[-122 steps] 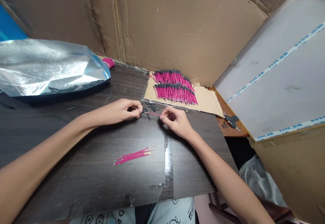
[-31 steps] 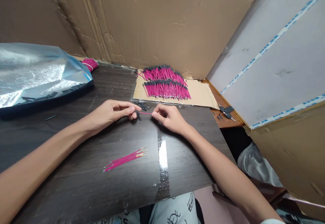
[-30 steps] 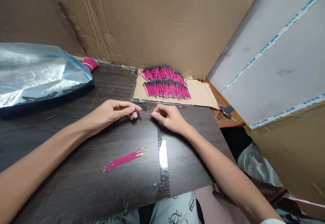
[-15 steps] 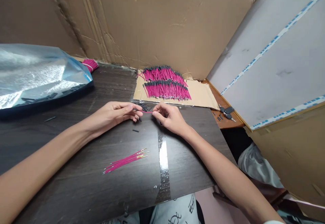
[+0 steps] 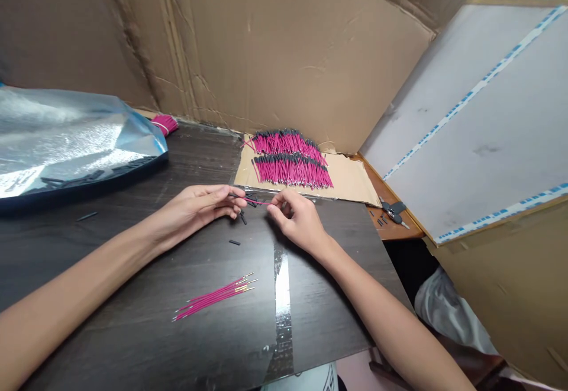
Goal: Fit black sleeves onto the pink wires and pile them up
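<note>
A pink wire [image 5: 258,202] stretches between my two hands above the dark table. My left hand [image 5: 216,202] pinches its left end, where a thin black sleeve [image 5: 234,195] shows by the fingertips. With thumb and forefinger closed, my right hand [image 5: 295,216] grips the right end; that tip is hidden. Loose black sleeves [image 5: 251,200] lie behind and just below the hands, and a single black sleeve [image 5: 235,242] rests nearer me. Closer still is a small bunch of pink wires [image 5: 213,298] with bare metal tips pointing right.
Two rows of black-capped pink wires [image 5: 293,171] lie on a cardboard sheet [image 5: 350,177] at the back. A silver bag [image 5: 80,142] with black sleeves stands left, near a tied pink bundle [image 5: 164,123]. Keys [image 5: 394,210] lie on a brown ledge at right. Cardboard walls the back.
The view has tilted up slightly, so the table items sit lower in it. My hands are a little farther apart, with more of the pink wire showing between them.
</note>
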`<state>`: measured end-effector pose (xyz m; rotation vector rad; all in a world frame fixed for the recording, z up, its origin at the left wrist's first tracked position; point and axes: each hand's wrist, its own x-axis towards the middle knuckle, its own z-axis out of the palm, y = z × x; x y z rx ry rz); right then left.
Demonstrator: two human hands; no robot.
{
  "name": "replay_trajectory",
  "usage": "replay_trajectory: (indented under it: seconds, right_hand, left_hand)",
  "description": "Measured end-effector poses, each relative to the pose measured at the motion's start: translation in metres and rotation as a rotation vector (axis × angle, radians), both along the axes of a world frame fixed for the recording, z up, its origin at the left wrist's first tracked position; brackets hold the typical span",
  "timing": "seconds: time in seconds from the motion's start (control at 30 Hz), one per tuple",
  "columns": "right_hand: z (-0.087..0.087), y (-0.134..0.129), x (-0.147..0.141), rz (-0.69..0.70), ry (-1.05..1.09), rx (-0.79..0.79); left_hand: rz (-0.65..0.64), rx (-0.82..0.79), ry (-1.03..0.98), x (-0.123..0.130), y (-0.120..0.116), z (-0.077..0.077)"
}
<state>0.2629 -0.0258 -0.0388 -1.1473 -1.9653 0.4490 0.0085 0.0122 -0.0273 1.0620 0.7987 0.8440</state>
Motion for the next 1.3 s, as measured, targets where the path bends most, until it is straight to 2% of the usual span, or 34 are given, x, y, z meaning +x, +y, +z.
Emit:
replay_trajectory:
  seconds: [0.27, 0.33, 0.4, 0.47, 0.53, 0.6, 0.67, 0.8, 1.07, 1.23, 1.3]
  right_hand:
    - [0.002, -0.003, -0.001, 0.012, -0.020, 0.079]
    - [0.004, 0.001, 0.003, -0.080, 0.036, 0.113]
    - [0.004, 0.008, 0.013, -0.227, 0.103, 0.148]
    - [0.004, 0.018, 0.026, -0.372, 0.151, 0.159]
    - [0.002, 0.028, 0.041, -0.483, 0.163, 0.123]
    - [-0.002, 0.036, 0.053, -0.557, 0.154, 0.079]
    - [-0.005, 0.041, 0.060, -0.600, 0.139, 0.048]
    - [-0.009, 0.044, 0.061, -0.635, 0.085, 0.002]
    - [-0.009, 0.044, 0.058, -0.608, 0.082, -0.013]
    - [-0.009, 0.044, 0.058, -0.613, 0.055, -0.035]
    - [-0.009, 0.043, 0.057, -0.604, 0.040, -0.035]
  left_hand:
    - [0.002, 0.020, -0.017, 0.000, 0.000, 0.001]
    - [0.002, 0.019, -0.016, 0.001, 0.000, 0.002]
    - [0.006, 0.054, 0.031, 0.001, 0.000, 0.005]
    - [-0.023, 0.157, 0.182, -0.001, -0.001, 0.009]
    - [-0.117, 0.319, 0.420, -0.003, -0.003, 0.013]
    - [-0.233, 0.502, 0.637, -0.005, -0.005, 0.017]
    - [-0.328, 0.658, 0.750, -0.006, -0.008, 0.018]
    - [-0.416, 0.821, 0.799, -0.004, -0.010, 0.015]
    - [-0.501, 0.835, 0.891, -0.003, -0.010, 0.014]
    - [-0.458, 0.828, 0.869, 0.002, -0.016, 0.017]
    - [-0.403, 0.821, 0.844, 0.004, -0.017, 0.017]
